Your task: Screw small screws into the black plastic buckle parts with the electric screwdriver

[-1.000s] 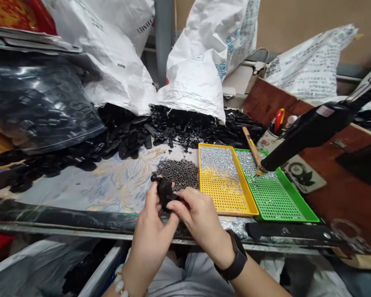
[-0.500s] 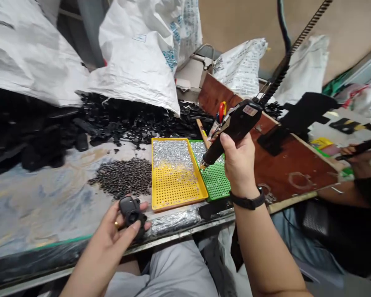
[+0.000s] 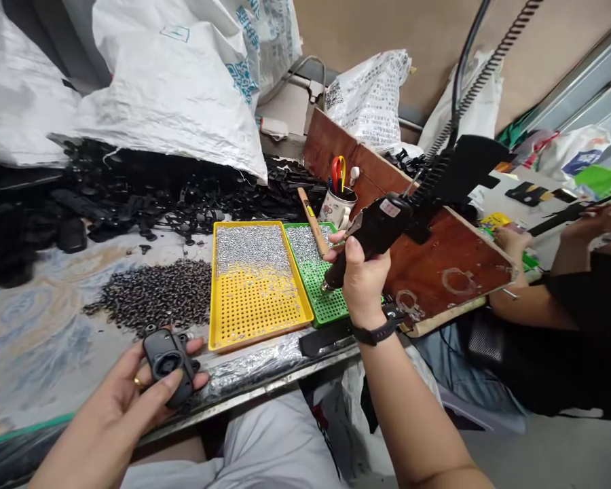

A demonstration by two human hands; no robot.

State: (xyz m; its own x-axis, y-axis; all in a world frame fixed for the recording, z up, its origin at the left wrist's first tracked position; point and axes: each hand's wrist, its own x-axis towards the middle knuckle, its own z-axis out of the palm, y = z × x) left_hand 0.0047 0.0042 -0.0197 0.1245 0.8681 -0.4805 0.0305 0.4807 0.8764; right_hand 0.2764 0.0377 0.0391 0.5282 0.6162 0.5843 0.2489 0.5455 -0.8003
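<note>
My left hand (image 3: 142,390) holds a black plastic part (image 3: 169,367) with a round recess, thumb on its face, over the table's front edge. Wrapped round a black electric screwdriver (image 3: 374,231) is my right hand (image 3: 364,275); the tool's tip points down and left over the green perforated tray (image 3: 330,309). Small silver screws lie in the upper part of that tray and of the yellow perforated tray (image 3: 259,312) beside it. A pile of small dark pieces (image 3: 153,292) sits left of the yellow tray.
A wooden-handled tool (image 3: 311,221) rests on the green tray near a cup (image 3: 337,206) with scissors. White sacks (image 3: 173,95) and black parts (image 3: 183,197) line the back. A reddish board (image 3: 438,258) stands right; beyond it, another person's arms (image 3: 524,305).
The view has shifted right, so the trays and pile appear further left. The screwdriver tip now shows over the green tray, away from the yellow tray's rim. Both hands keep their holds.
</note>
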